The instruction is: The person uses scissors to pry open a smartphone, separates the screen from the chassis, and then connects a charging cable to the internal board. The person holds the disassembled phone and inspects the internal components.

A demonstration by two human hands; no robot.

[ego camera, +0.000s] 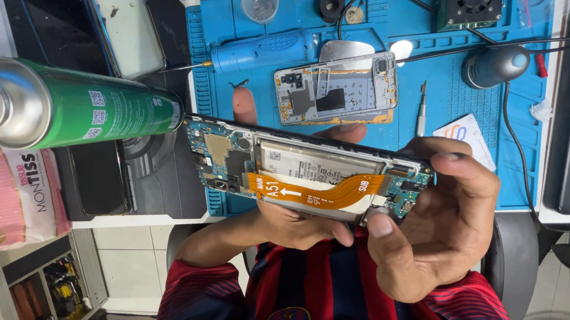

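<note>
- Item in hand: opened phone (310,171), back cover off, held edge-up above the tabletop and close to the person's chest, long side running left to right.
- Exposed on it: pale battery (318,163) in the middle, circuit boards at both ends, and an orange flex cable (322,194) lying across the battery from board to board.
- Left hand (287,226): under the phone's left half, fingers wrapped up behind it and grasping it; one fingertip (243,105) shows above its far edge.
- Right hand (446,222): clamped on the phone's right end, fingers curled over the top edge and thumb pressed at the lower right corner, near the flex cable's end.
- Step, as judged: internals laid bare and held up for inspection or for work on the flex cable; no tool in either hand.
- Next move, as judged: calls for one hand freed while the other keeps the phone steady, and a light touch on the thin cable and its connectors.
- Beyond the phone: a removed inner frame (335,87) flat on the blue work mat (470,145); a blue powered screwdriver (258,53) further back, and a slim hand screwdriver (422,109) just right of the frame.
- Left of the phone: a green spray can (84,105) lying on its side, nozzle end toward the camera, near the phone's left end and the closest obstacle there; a pink tissue pack (13,189) below it.
- Far right of the phone: black cables (516,148) trailing across the mat, well apart from the hands.
</note>
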